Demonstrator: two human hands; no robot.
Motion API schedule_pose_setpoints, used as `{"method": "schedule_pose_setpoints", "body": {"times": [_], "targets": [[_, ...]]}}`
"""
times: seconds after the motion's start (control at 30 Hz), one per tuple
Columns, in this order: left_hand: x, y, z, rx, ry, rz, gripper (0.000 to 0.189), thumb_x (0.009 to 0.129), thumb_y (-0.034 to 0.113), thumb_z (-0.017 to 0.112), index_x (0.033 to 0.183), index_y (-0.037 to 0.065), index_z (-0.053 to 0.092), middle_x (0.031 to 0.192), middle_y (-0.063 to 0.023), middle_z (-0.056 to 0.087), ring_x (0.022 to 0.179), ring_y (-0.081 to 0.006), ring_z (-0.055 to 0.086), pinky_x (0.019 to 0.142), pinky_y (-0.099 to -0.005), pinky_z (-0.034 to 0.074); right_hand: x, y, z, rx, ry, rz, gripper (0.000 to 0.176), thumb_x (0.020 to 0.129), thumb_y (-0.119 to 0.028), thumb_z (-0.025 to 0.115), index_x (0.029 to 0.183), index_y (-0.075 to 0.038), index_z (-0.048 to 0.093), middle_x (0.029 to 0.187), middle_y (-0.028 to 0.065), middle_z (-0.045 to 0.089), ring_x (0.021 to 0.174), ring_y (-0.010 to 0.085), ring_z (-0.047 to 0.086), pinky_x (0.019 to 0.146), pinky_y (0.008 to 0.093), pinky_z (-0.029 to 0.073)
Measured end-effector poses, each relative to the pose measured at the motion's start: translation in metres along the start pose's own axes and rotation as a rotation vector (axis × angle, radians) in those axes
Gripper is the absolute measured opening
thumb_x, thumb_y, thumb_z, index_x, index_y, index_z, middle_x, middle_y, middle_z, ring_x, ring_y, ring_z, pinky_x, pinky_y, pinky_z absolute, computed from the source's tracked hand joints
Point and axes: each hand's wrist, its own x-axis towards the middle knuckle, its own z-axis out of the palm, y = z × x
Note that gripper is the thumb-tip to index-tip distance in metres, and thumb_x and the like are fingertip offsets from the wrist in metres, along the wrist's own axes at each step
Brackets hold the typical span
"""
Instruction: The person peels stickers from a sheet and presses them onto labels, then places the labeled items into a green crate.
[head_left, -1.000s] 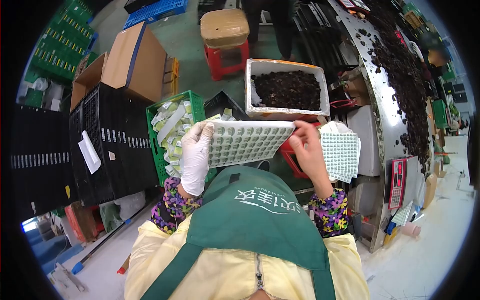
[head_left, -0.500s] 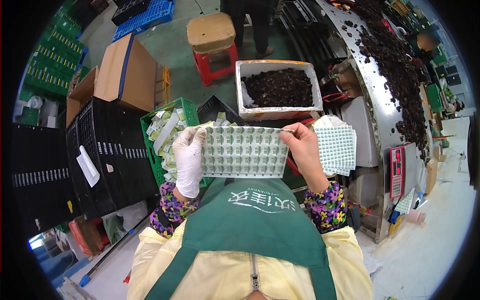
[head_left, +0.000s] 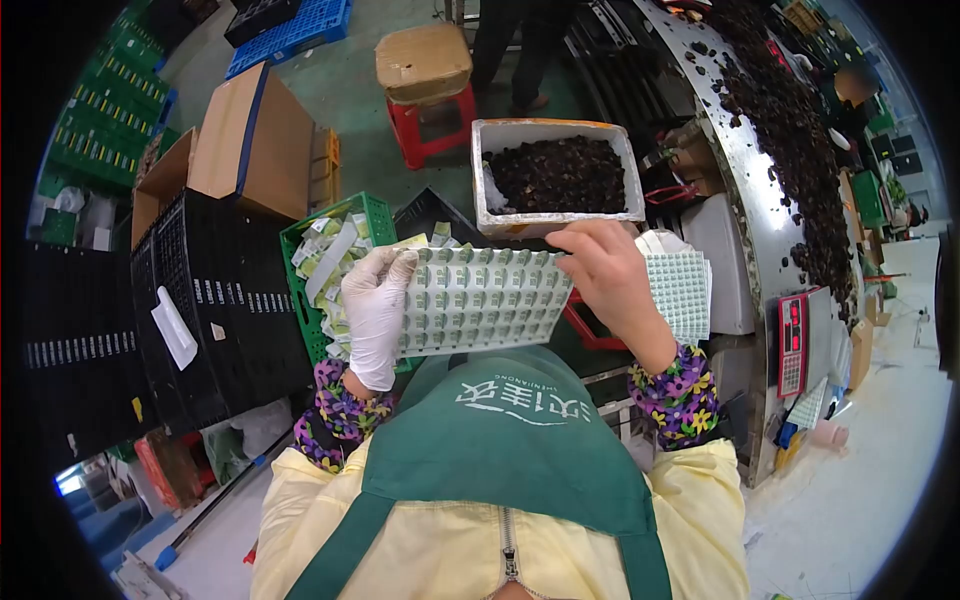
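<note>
A sheet of small green-and-white labels is stretched out in front of the green apron. My left hand, in a white glove, pinches its left edge. My bare right hand has its fingers pressed together at the sheet's top right corner. Behind my right hand lies a stack of similar label sheets. Left of my gloved hand, a green crate holds many small green-and-white packets.
A white box of dark pieces stands ahead, beside a red stool. More dark pieces cover a metal table on the right, near a red scale. Black crates stand left. Two people are farther off.
My right hand has moved slightly up, its wrist shifting right, and the sheet's right side now tilts. The person standing ahead has shifted their legs.
</note>
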Motion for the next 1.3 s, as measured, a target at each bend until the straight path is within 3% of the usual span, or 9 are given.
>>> {"method": "schedule_pose_setpoints", "body": {"times": [0.33, 0.43, 0.63, 0.7, 0.77, 0.93, 1.03, 1.1, 1.3], "targets": [[0.006, -0.008, -0.003, -0.1, -0.001, -0.197, 0.015, 0.091, 0.012, 0.064, 0.099, 0.0, 0.07, 0.085, 0.0015, 0.067, 0.075, -0.005, 0.056, 0.069, -0.0196, 0.045, -0.016, 0.013, 0.012, -0.082, -0.015, -0.292, 0.011, 0.077, -0.006, 0.067, 0.083, -0.008, 0.059, 0.08, 0.0046, 0.056, 0.075, 0.0195, 0.057, 0.072, 0.0314, 0.046], [0.004, -0.005, -0.003, -0.006, -0.129, -0.052, 0.013, 0.09, 0.01, 0.065, 0.098, 0.001, 0.071, 0.088, -0.0014, 0.069, 0.08, -0.0078, 0.06, 0.074, -0.021, 0.047, -0.007, -0.003, 0.001, 0.674, 0.04, 0.685, 0.009, 0.095, -0.01, 0.058, 0.088, -0.006, 0.054, 0.085, -0.0013, 0.056, 0.075, 0.0066, 0.056, 0.068, 0.0231, 0.046], [-0.008, -0.004, 0.02, 0.052, -0.418, 0.23, 0.012, 0.081, 0.007, 0.07, 0.093, 0.005, 0.073, 0.085, -0.0079, 0.072, 0.076, -0.0184, 0.068, 0.072, -0.0297, 0.052, 0.026, -0.028, 0.03, 1.355, -0.249, 0.721, 0.012, 0.095, -0.017, 0.06, 0.092, -0.007, 0.055, 0.086, -0.0029, 0.055, 0.077, 0.0042, 0.056, 0.075, 0.0226, 0.05], [-0.01, 0.014, 0.02, 0.229, -0.523, 0.459, 0.012, 0.08, 0.007, 0.071, 0.092, 0.006, 0.073, 0.084, -0.0084, 0.071, 0.076, -0.0235, 0.069, 0.071, -0.0309, 0.052, 0.039, -0.038, 0.036, 1.33, -0.312, 0.72, 0.011, 0.095, -0.016, 0.06, 0.092, -0.005, 0.057, 0.085, -0.0034, 0.056, 0.077, 0.0037, 0.054, 0.072, 0.0215, 0.048], [-0.013, 0.016, 0.023, 0.214, -0.572, 0.408, 0.011, 0.078, 0.008, 0.072, 0.089, 0.006, 0.072, 0.086, -0.0083, 0.071, 0.079, -0.0258, 0.068, 0.071, -0.0325, 0.052, 0.051, -0.039, 0.037, 1.31, -0.38, 0.718, 0.012, 0.094, -0.015, 0.06, 0.092, -0.004, 0.059, 0.084, -0.0038, 0.057, 0.076, 0.0032, 0.053, 0.069, 0.0204, 0.045], [-0.025, -0.01, 0.021, 0.196, -0.664, 0.339, 0.01, 0.078, 0.01, 0.073, 0.088, 0.006, 0.072, 0.087, -0.0088, 0.071, 0.082, -0.0268, 0.068, 0.075, -0.0357, 0.052, 0.083, -0.009, 0.04, 1.418, 0.025, 0.854, 0.013, 0.095, -0.015, 0.059, 0.093, -0.002, 0.059, 0.081, -0.0018, 0.059, 0.066, 0.0031, 0.053, 0.059, 0.0201, 0.045], [-0.026, -0.007, 0.017, 0.263, -0.64, 0.191, 0.012, 0.076, 0.013, 0.075, 0.087, 0.008, 0.073, 0.091, -0.0083, 0.071, 0.091, -0.0274, 0.066, 0.081, -0.0371, 0.051, 0.078, -0.002, 0.04, 1.371, 0.012, 0.882, 0.012, 0.094, -0.016, 0.059, 0.092, -0.004, 0.059, 0.077, -0.0034, 0.056, 0.064, 0.002, 0.049, 0.055, 0.0186, 0.041], [-0.021, -0.008, 0.016, 0.429, -0.459, 0.522, 0.015, 0.073, 0.016, 0.077, 0.087, 0.011, 0.073, 0.096, -0.007, 0.07, 0.101, -0.0273, 0.063, 0.089, -0.0407, 0.048, 0.063, -0.019, 0.034, 1.151, -0.099, 0.842, 0.012, 0.093, -0.015, 0.06, 0.089, -0.004, 0.058, 0.075, -0.0042, 0.055, 0.063, 0.0011, 0.048, 0.053, 0.017, 0.037], [-0.013, -0.009, 0.018, 0.417, -0.367, 0.591, 0.018, 0.071, 0.017, 0.077, 0.088, 0.012, 0.074, 0.101, -0.0075, 0.069, 0.108, -0.0301, 0.06, 0.102, -0.047, 0.037, 0.014, -0.033, 0.047, 1.04, -0.2, 0.85, 0.011, 0.091, -0.011, 0.063, 0.087, -0.003, 0.057, 0.067, -0.0085, 0.051, 0.058, -0.0021, 0.04, 0.05, 0.0172, 0.03]]}}
